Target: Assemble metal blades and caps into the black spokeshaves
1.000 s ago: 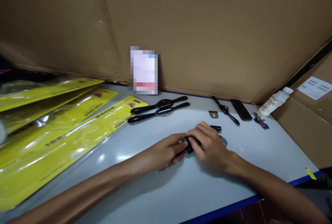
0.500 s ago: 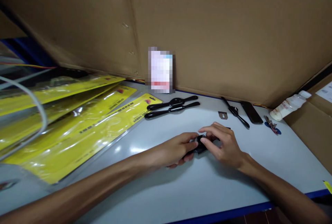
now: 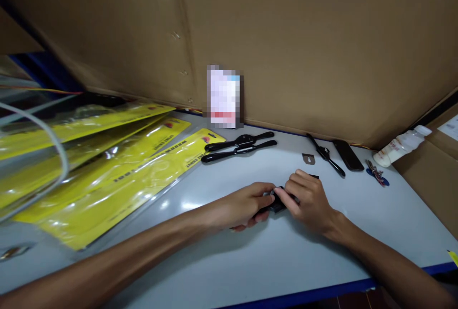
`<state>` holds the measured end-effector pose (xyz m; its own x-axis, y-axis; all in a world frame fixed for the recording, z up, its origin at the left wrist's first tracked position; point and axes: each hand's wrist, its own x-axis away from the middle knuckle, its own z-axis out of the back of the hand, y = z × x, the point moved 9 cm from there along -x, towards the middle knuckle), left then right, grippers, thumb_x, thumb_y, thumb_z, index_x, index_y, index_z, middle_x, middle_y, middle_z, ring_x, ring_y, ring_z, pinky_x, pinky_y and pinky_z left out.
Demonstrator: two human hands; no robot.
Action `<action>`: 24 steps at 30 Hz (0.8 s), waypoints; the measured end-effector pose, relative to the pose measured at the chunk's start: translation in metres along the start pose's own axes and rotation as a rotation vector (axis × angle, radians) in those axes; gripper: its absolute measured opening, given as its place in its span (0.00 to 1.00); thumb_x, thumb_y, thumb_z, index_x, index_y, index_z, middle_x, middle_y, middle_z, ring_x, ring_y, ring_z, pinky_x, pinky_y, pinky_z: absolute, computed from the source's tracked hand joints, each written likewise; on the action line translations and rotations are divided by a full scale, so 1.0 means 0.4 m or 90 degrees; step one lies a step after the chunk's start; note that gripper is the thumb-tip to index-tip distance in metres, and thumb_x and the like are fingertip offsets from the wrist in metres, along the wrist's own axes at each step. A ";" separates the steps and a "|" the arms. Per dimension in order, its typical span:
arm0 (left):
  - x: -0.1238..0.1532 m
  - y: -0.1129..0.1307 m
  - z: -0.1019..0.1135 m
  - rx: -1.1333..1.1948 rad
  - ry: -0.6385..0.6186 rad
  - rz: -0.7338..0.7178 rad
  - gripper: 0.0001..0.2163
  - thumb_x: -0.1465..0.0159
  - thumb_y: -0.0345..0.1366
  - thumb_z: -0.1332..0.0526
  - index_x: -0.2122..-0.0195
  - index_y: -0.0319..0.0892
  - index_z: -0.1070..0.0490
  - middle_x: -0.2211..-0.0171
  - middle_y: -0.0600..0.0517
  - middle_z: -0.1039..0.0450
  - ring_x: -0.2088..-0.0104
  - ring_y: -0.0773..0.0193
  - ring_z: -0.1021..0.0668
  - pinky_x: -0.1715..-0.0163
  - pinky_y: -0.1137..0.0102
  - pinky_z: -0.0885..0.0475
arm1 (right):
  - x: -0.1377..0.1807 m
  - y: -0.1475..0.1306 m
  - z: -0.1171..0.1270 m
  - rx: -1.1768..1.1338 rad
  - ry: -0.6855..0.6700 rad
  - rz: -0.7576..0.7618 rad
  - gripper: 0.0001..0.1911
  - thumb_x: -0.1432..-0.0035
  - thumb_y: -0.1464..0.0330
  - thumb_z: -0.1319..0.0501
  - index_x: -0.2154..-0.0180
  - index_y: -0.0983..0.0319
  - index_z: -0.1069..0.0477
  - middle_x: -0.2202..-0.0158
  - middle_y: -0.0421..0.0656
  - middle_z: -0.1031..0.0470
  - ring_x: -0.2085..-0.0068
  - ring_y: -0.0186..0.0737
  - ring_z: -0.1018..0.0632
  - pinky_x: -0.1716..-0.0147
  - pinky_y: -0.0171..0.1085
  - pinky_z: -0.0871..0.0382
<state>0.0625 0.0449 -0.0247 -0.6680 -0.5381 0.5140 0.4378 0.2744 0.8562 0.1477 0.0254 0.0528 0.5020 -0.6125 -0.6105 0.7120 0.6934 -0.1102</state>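
Observation:
Both of my hands meet over a small black tool (image 3: pixel 276 202) lying on the pale grey table (image 3: pixel 222 261). My left hand (image 3: pixel 243 206) curls round its left end, and the fingers of my right hand (image 3: pixel 308 200) press down on its right part. Most of the tool is hidden under my fingers. Two black two-handled tools (image 3: pixel 239 145) lie side by side further back. A small metal blade (image 3: pixel 308 158) and another black tool (image 3: pixel 326 155) lie behind my right hand.
Yellow blister packs (image 3: pixel 107 165) fan out on the left. A dark flat case (image 3: pixel 347 154), keys (image 3: pixel 376 173) and a white bottle (image 3: pixel 400 145) lie at the back right. Cardboard walls (image 3: pixel 286 37) close the back and right. The table's blue front edge (image 3: pixel 322 290) is near.
The view swung left a second ago, then steadied. My right fingers, raised half a second ago, have come down onto the black tool. My left hand keeps its hold.

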 end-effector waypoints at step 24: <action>0.001 0.003 0.002 -0.009 -0.017 -0.037 0.21 0.30 0.44 0.48 0.38 0.44 0.39 0.78 0.61 0.39 0.83 0.71 0.44 0.88 0.78 0.50 | 0.005 0.010 0.009 -0.053 -0.018 -0.020 0.19 0.30 0.67 0.43 0.76 0.61 0.30 0.77 0.40 0.31 0.75 0.34 0.33 0.74 0.35 0.41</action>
<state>0.0620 0.0457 -0.0235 -0.7088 -0.5309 0.4645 0.4058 0.2317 0.8841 0.1534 0.0259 0.0540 0.4948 -0.6440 -0.5835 0.6846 0.7024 -0.1948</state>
